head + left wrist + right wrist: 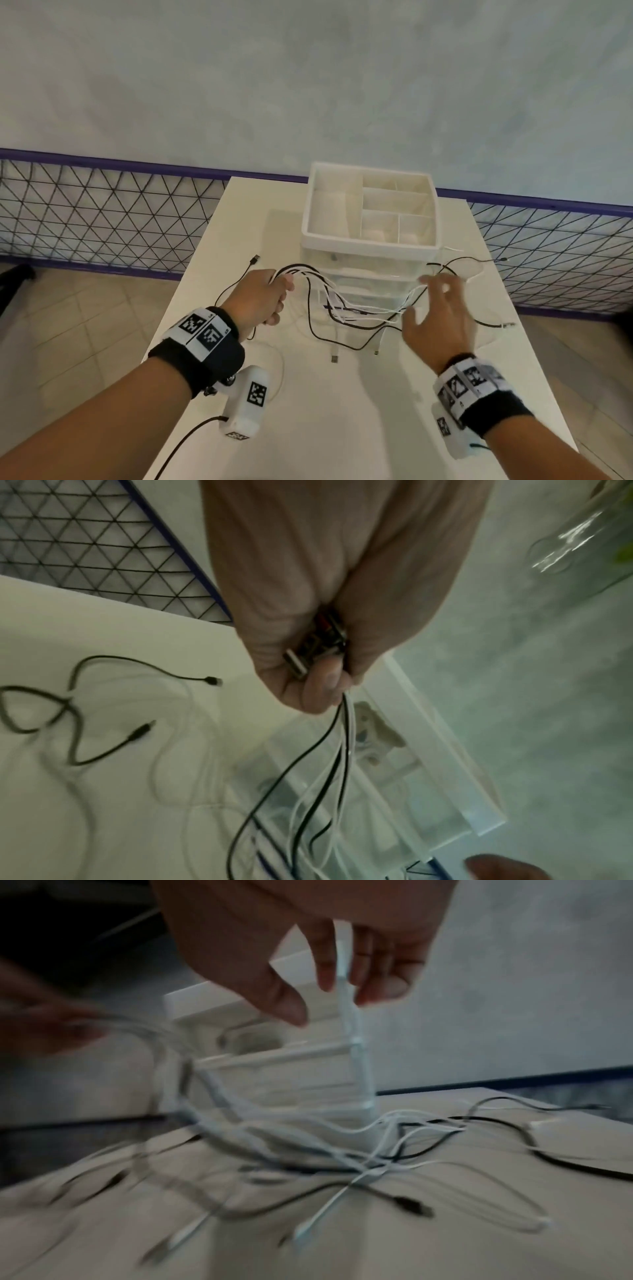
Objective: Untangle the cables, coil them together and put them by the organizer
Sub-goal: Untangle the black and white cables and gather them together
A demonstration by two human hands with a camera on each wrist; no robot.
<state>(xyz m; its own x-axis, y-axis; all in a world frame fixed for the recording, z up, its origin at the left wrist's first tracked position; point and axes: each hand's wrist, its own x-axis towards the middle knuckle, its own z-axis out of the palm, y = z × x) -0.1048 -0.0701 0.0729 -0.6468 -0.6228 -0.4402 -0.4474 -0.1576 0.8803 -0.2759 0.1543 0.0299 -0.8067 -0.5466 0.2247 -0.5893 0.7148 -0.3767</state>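
Observation:
Several black and white cables [346, 310] lie tangled on the white table [308, 428] in front of the white drawer organizer [371, 214]. My left hand [265, 296] is raised and grips a bundle of cable strands, with plug ends [301, 661] bunched in the fist [308, 642]. The strands [329, 764] hang down from it to the table. My right hand [436, 308] hovers above the right part of the tangle [377, 1150] with fingers [383, 982] spread and holding nothing.
Loose plug ends [334, 358] lie near the table's middle, and a black lead [493, 323] trails right. A black wire mesh panel [102, 219] with a purple rim stands behind the table. A clear glass vessel [575, 539] shows in the left wrist view.

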